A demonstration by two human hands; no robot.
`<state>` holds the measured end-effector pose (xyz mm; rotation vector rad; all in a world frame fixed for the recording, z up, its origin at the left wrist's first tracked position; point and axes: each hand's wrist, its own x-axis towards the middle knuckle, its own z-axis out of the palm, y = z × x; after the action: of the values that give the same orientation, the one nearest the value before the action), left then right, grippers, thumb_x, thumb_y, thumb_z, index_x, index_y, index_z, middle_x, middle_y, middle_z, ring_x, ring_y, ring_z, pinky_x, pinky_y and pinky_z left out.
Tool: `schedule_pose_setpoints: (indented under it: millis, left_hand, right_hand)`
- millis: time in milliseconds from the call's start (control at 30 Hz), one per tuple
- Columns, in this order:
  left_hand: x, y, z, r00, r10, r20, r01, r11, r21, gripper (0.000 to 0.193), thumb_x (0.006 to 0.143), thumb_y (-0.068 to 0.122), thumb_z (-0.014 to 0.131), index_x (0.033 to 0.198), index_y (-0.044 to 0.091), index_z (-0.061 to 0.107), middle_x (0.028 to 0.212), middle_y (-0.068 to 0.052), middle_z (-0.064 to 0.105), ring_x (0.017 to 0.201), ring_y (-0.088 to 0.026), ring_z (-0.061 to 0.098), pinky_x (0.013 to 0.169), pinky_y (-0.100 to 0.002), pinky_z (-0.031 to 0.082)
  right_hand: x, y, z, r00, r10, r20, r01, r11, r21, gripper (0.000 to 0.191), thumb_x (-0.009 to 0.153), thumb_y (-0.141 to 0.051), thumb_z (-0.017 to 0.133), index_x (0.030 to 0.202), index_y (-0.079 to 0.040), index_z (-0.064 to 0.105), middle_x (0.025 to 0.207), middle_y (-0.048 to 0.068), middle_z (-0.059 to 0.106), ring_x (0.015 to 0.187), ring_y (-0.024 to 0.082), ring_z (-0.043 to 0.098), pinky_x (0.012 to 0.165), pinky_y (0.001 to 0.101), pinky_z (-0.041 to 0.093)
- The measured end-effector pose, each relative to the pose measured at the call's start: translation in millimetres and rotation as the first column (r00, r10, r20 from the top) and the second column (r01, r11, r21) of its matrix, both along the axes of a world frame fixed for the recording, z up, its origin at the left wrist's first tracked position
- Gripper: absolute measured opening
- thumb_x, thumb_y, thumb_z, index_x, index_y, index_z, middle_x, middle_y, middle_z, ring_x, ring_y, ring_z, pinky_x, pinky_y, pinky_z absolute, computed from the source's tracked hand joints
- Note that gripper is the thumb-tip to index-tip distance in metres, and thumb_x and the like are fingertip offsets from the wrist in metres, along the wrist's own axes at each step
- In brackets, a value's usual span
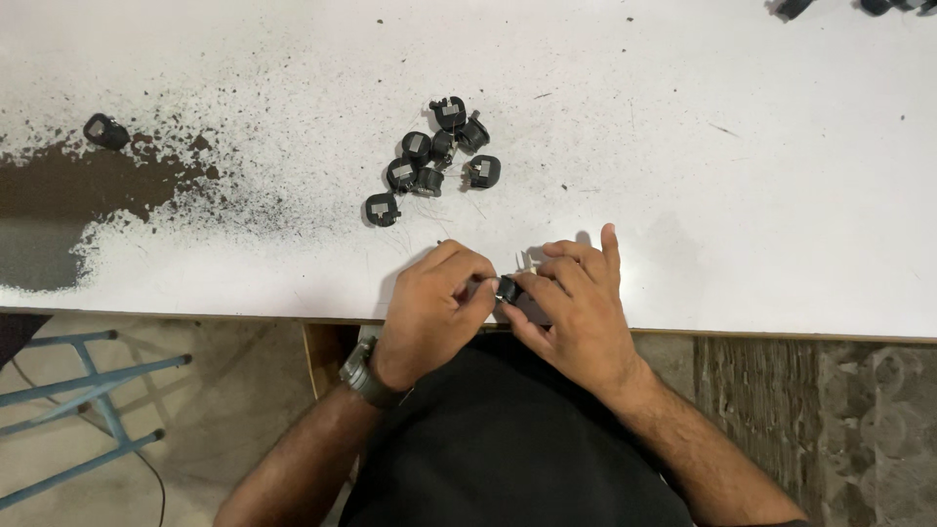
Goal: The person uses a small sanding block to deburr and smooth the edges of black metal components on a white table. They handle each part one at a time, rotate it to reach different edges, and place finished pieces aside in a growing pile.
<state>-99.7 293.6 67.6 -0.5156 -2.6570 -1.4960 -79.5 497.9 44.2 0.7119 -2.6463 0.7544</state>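
- The big white table (pixel 742 195) fills most of the view. Its paint is worn off at the left, where a dark patch (pixel 59 195) shows with many little specks around it.
- Under the table edge there is a pale floor, with a blue metal frame (pixel 98 390) at the left.
- The left hand (pixel 429 303) wears a watch (pixel 371 376) on the wrist. Its fingers are curled in tight, pinching one side of the small black part (pixel 506 290).
- The right hand (pixel 576 307) pinches the other side, with its fingers bent close around it.
- A pile of black parts (pixel 434 156) lies farther back, well apart from the hands. One lone part (pixel 105 131) sits far left.
- The small black part is at the near table edge, between both hands. It looks light, hard and stiff. Thin wires (pixel 527 260) stick up from it and could bend, so the black body is the best place to hold.
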Motion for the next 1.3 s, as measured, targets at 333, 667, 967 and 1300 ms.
schedule_pose_setpoints:
  millis: [333, 667, 967, 1300]
  left_hand:
    - [5, -4, -9, 0.992, -0.018, 0.127, 0.011, 0.998, 0.057, 0.009, 0.085, 0.003, 0.071, 0.086, 0.003, 0.062, 0.073, -0.005, 0.066, 0.059, -0.011, 0.060, 0.051, -0.029, 0.047]
    - [17, 8, -21, 0.997, 0.075, 0.022, -0.077, 0.991, 0.113, 0.012, 0.082, 0.002, 0.070, 0.085, 0.003, 0.059, 0.078, -0.007, 0.065, 0.069, -0.021, 0.064, 0.058, -0.035, 0.052]
    - [18, 8, -30, 0.997, 0.078, 0.004, -0.078, 0.991, 0.109, 0.012, 0.083, 0.002, 0.069, 0.085, 0.005, 0.058, 0.078, -0.007, 0.064, 0.068, -0.020, 0.063, 0.057, -0.035, 0.052]
    - [-16, -36, -3, 0.878, 0.283, -0.386, -0.340, 0.937, -0.085, 0.019, 0.092, 0.009, 0.075, 0.106, 0.003, 0.064, 0.099, -0.008, 0.067, 0.074, -0.015, 0.059, 0.064, -0.033, 0.053]
  right_hand:
    - [6, 1, -7, 0.996, -0.042, -0.085, 0.035, 0.996, -0.081, 0.032, 0.082, -0.018, 0.086, 0.110, -0.007, 0.073, 0.104, 0.007, 0.063, 0.121, 0.029, 0.057, 0.124, 0.0634, 0.018]
    - [29, -18, -36, 0.991, -0.023, -0.133, -0.019, 0.951, -0.308, 0.032, 0.079, 0.004, 0.077, 0.106, -0.004, 0.061, 0.107, 0.013, 0.069, 0.113, 0.030, 0.068, 0.123, 0.0578, 0.035]
    - [26, -21, -37, 0.986, -0.030, -0.162, -0.017, 0.960, -0.281, 0.033, 0.078, 0.005, 0.081, 0.105, -0.005, 0.063, 0.102, 0.011, 0.069, 0.113, 0.027, 0.068, 0.125, 0.0583, 0.035]
    - [0, 1, -18, 0.980, -0.114, -0.164, 0.088, 0.983, -0.159, 0.026, 0.084, 0.005, 0.078, 0.104, -0.004, 0.063, 0.100, 0.012, 0.068, 0.111, 0.030, 0.068, 0.124, 0.0607, 0.034]
